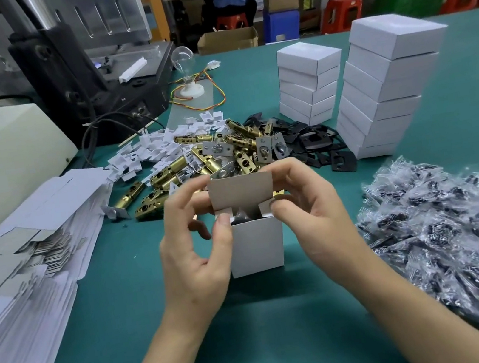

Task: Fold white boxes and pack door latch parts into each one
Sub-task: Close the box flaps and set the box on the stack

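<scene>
Head view, box: your small white cardboard box [256, 249] stands upright at centre, lid flap [241, 190] raised, dark parts [241, 216] inside.
Left hand [198, 247]: grips its 9 o'clock side.
Right hand [309, 211]: pinches the 3 o'clock side flap [265, 209].
Flaps: press both flat before tucking the lid.

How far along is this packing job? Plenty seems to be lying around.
Done: two stacks of closed white boxes at the back right. In hand: the left hand and right hand hold an open box, something dark inside, top flap not yet closed. Left: piles of brass latches, black plates, bagged parts and flat box blanks.
</scene>
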The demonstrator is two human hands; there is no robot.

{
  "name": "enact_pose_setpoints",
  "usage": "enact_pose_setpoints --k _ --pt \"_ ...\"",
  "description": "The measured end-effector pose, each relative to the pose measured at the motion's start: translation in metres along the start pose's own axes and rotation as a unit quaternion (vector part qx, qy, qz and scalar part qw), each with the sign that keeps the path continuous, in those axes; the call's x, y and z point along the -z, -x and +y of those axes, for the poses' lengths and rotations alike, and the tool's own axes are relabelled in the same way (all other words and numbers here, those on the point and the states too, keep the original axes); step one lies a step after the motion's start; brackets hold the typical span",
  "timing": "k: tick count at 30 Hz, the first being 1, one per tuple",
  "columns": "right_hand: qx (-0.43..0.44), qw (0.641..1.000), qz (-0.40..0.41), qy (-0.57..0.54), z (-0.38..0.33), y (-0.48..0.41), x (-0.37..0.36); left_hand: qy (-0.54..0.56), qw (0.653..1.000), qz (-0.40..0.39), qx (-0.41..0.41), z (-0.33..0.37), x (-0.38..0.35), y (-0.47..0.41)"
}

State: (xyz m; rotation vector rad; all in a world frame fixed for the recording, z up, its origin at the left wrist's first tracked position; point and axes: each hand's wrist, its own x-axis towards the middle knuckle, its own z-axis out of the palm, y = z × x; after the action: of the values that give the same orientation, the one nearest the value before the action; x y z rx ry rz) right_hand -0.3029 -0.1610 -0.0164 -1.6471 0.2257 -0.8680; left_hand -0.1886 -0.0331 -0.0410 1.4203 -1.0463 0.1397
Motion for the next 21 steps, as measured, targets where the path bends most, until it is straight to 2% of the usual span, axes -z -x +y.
enact_pose_setpoints --k 8,12,17,21 --pt "0.002 1.0 -0.004 0.028 0.002 0.002 0.004 -0.01 0.998 -0.037 -0.044 -0.007 0.008 -0.002" --pt "0.009 0.999 -0.04 0.017 -0.001 0.004 0.006 -0.011 0.998 -0.047 -0.039 -0.007 0.011 -0.001" --pt "0.015 0.995 -0.061 0.073 -0.005 0.004 0.006 0.018 0.999 -0.045 -0.024 0.002 0.01 -0.001" --pt "0.028 0.992 -0.073 0.104 -0.003 0.003 0.009 0.001 0.999 -0.038 -0.014 0.001 0.008 -0.002"
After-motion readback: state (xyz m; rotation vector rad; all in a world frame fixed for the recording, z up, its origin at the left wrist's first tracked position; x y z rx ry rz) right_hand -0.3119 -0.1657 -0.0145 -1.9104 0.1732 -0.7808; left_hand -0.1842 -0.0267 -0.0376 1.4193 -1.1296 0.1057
